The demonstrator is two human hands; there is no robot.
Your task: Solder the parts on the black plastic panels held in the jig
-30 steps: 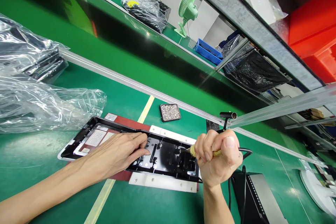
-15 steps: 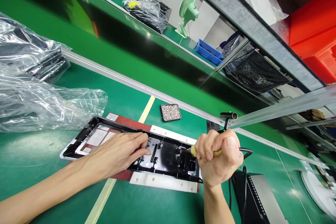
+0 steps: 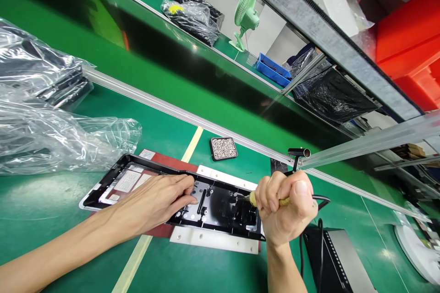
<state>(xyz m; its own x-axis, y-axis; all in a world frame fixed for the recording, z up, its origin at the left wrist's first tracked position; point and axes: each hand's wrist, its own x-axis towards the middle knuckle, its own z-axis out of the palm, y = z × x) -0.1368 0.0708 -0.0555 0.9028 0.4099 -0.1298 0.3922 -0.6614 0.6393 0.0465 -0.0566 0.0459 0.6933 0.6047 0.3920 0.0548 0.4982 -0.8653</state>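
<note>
A long black plastic housing (image 3: 220, 201) with a frame-like left end lies on a reddish-brown board (image 3: 165, 230) with white strips along its sides. My left hand (image 3: 168, 194) rests on the housing's middle, fingers curled down and thumb slightly apart, steadying it. Closed in a fist, my right hand (image 3: 285, 206) grips a yellow-handled electric screwdriver (image 3: 253, 198). Its thin bit points left into the housing's right half; the exact contact spot is too small to tell. Most of the handle is hidden by the fingers. A black cable (image 3: 321, 201) shows behind the fist.
A small black tray of tiny metal screws (image 3: 223, 148) sits beyond the housing. Clear plastic bags (image 3: 68, 137) lie at left. A black tube on a stand (image 3: 299, 152) rises behind my right hand. A grey-and-black box (image 3: 340, 256) stands at lower right, below a metal shelf rail (image 3: 343, 43).
Both hands and the screwdriver keep nearly the same place on the housing. Only the camera view has shifted very slightly.
</note>
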